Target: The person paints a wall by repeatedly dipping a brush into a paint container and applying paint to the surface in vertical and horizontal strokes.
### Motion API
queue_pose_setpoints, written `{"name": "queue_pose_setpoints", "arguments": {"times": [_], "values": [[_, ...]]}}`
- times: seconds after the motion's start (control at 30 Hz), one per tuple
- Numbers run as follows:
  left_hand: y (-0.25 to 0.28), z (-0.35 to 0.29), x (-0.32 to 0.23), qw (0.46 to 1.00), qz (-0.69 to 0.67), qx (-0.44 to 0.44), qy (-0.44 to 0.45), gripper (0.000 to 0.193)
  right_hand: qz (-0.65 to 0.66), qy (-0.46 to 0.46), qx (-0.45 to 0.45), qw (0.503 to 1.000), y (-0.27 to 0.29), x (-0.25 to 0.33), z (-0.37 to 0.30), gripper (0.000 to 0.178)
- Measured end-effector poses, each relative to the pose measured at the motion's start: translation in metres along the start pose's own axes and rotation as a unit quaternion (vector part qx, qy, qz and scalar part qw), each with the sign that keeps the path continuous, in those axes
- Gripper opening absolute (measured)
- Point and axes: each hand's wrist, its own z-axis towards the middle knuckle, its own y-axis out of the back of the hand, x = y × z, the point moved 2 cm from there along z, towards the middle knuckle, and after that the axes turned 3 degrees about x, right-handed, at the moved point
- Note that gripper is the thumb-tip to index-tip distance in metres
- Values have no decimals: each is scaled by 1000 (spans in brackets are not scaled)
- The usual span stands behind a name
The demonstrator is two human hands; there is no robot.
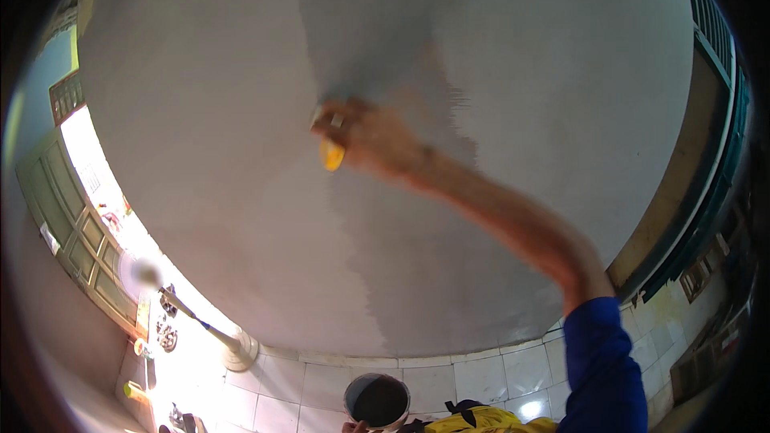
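My right hand is raised against a large grey wall, its fingers closed round a paintbrush whose yellow handle end sticks out below. The brush's head is blurred and partly hidden by the fingers. A darker, wet-looking band of grey paint runs down the wall around the hand, with ragged edges. At the bottom edge, my left hand grips the rim of a round bucket holding dark grey paint. Only a few of its fingers show.
A pedestal fan stands at the left, near a bright doorway and a panelled green door. White floor tiles run along the wall's foot. A teal-framed shutter borders the right side, with stacked items below.
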Motion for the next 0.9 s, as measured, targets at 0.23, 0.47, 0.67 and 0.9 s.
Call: {"name": "queue_pose_setpoints", "arguments": {"times": [0.23, 0.47, 0.67, 0.9], "values": [[5, -2, 14, 1000, 17, 8, 6, 37, 5, -229, -262, 938, 66, -75, -53, 12], [-18, -18, -12, 1000, 9, 27, -1, 30, -90, -192, -281, 936, 27, -41, -56, 26], [-28, -22, -24, 1000, 16, -7, -15, 32, 140, -140, -130, 972, -33, 25, -22, 28], [-32, -27, -15, 1000, 6, 0, 0, 37, -179, -273, -329, 886, 103, -86, -20, 14]]}}
